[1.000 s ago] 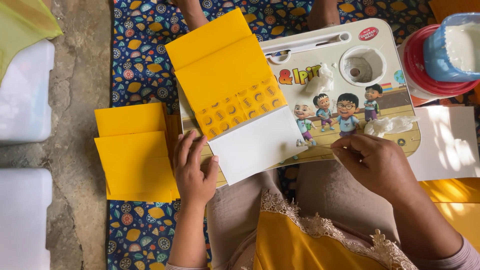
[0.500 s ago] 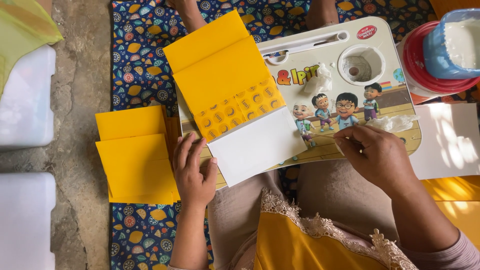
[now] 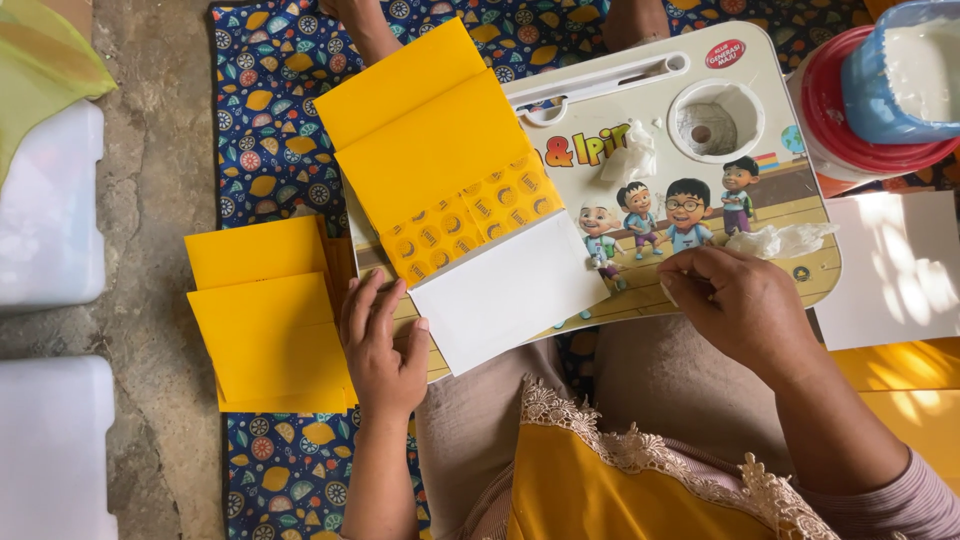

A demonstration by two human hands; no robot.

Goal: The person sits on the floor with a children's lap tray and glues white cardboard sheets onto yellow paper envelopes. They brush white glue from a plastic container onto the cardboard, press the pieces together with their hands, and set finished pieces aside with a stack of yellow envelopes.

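A yellow folded paper sheet with a patterned band and a white flap lies on a cream lap tray printed with cartoon figures. My left hand rests flat at the sheet's lower left corner, fingers spread. My right hand hovers over the tray's lower right part, fingers loosely curled; whether it pinches anything cannot be told. Crumpled white tissue lies just above it.
A stack of yellow folded sheets lies on the patterned mat at left. White boxes sit further left. A red-rimmed bowl holding a blue container of white paste stands top right, white paper under it.
My right hand has shifted slightly left and up over the tray. The left hand and yellow sheet stay in place.
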